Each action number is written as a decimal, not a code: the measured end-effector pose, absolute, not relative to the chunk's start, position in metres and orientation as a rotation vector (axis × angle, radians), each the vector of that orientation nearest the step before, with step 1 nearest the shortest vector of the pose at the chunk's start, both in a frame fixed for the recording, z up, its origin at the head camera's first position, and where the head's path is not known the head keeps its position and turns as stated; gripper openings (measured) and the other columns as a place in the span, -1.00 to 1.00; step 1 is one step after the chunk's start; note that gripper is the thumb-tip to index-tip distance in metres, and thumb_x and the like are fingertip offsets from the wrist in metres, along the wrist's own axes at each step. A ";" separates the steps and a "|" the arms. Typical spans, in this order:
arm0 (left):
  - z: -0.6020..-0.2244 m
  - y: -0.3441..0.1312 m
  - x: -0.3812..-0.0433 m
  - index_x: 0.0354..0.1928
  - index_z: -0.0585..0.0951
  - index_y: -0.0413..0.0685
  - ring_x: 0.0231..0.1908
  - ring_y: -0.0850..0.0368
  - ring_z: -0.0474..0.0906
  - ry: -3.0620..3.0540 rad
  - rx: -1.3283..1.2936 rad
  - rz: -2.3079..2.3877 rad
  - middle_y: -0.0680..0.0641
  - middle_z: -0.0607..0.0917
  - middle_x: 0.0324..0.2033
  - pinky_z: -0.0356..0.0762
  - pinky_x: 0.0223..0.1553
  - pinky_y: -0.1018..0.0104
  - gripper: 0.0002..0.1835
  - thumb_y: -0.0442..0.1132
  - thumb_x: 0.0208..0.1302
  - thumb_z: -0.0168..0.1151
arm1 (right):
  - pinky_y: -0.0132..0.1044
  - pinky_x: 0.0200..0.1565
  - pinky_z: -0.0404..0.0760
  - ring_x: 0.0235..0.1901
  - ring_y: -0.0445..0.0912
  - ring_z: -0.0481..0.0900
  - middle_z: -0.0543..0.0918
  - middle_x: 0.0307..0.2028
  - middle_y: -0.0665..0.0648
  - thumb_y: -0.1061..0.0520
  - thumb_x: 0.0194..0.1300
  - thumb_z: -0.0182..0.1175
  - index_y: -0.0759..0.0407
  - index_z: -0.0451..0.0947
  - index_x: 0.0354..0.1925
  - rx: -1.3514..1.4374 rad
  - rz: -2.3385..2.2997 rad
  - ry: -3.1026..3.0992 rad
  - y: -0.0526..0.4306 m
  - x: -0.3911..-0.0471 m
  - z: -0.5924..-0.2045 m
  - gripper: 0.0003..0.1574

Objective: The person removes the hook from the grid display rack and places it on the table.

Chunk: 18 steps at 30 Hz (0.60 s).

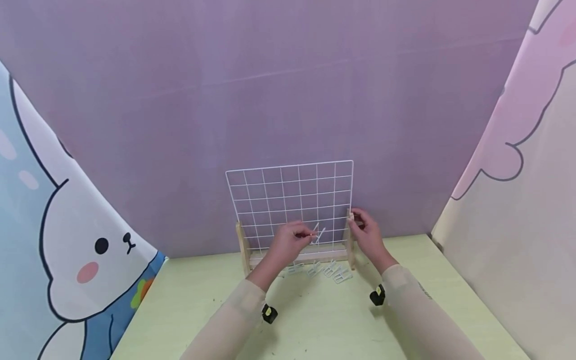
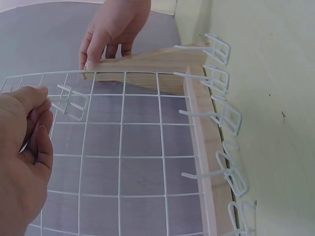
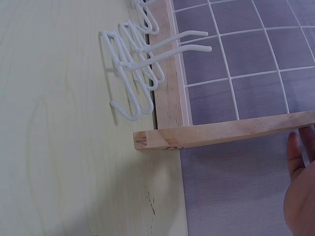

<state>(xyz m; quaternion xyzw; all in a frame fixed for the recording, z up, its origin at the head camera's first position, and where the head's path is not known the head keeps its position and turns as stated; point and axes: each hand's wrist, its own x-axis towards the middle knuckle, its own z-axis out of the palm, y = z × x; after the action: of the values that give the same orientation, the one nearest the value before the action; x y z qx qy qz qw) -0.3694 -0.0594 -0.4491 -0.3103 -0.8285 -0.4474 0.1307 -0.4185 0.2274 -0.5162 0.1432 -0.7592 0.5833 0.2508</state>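
My left hand pinches a white wire hook between thumb and fingers, in front of a white wire grid panel. The hook's prongs point away from the fingertips and overlap the grid. The panel stands upright in a wooden stand. My right hand holds the upper end of the stand's right wooden post, thumb on the near side and fingers behind it. Several more white wire hooks lie in a row along the stand's wooden base bar.
The stand is at the back of a pale yellow-green table, close to a purple backdrop. A rabbit-print panel borders the left side, and a pink-and-cream panel borders the right.
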 end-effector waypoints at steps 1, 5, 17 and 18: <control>-0.450 -0.060 -0.370 -0.17 0.88 -0.08 -0.26 0.28 0.68 -2.407 -0.906 -1.298 0.15 0.77 -0.25 0.76 -0.18 0.37 -0.97 -0.33 0.46 0.51 | -0.50 -0.08 0.64 0.02 0.03 0.63 0.70 0.12 0.34 0.25 0.64 0.27 0.27 0.59 0.36 0.388 1.595 -2.066 0.227 -0.418 -0.516 -0.59; -0.452 -0.062 -0.369 -0.19 0.88 -0.08 -0.25 0.28 0.69 -2.409 -0.920 -1.291 0.11 0.79 -0.24 0.76 -0.17 0.38 -0.97 -0.34 0.45 0.52 | -0.50 -0.10 0.63 0.03 0.12 0.62 0.69 0.14 0.39 0.26 0.64 0.27 0.31 0.57 0.38 0.408 1.598 -2.051 0.227 -0.419 -0.518 -0.56; -0.466 -0.075 -0.364 -0.16 0.88 -0.10 -0.20 0.24 0.68 -2.473 -0.879 -1.295 0.12 0.77 -0.24 0.75 -0.14 0.37 -0.97 -0.32 0.46 0.51 | -0.50 -0.07 0.65 -0.01 -0.03 0.64 0.70 0.11 0.34 0.29 0.63 0.28 0.28 0.60 0.34 0.388 1.586 -2.055 0.227 -0.420 -0.518 -0.60; -0.468 -0.077 -0.364 -0.16 0.88 -0.11 -0.20 0.23 0.68 -2.476 -0.878 -1.296 0.11 0.78 -0.23 0.75 -0.13 0.37 -0.96 -0.32 0.46 0.51 | -0.49 -0.08 0.65 -0.01 -0.03 0.64 0.70 0.10 0.34 0.29 0.62 0.28 0.29 0.60 0.34 0.389 1.587 -2.053 0.227 -0.420 -0.518 -0.60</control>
<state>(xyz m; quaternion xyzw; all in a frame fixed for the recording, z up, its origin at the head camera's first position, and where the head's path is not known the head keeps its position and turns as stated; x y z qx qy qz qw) -0.3642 -0.0765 -0.4680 -0.2982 -0.8404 -0.4400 0.1058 -0.4201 0.2273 -0.5180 0.1431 -0.7563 0.5847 0.2561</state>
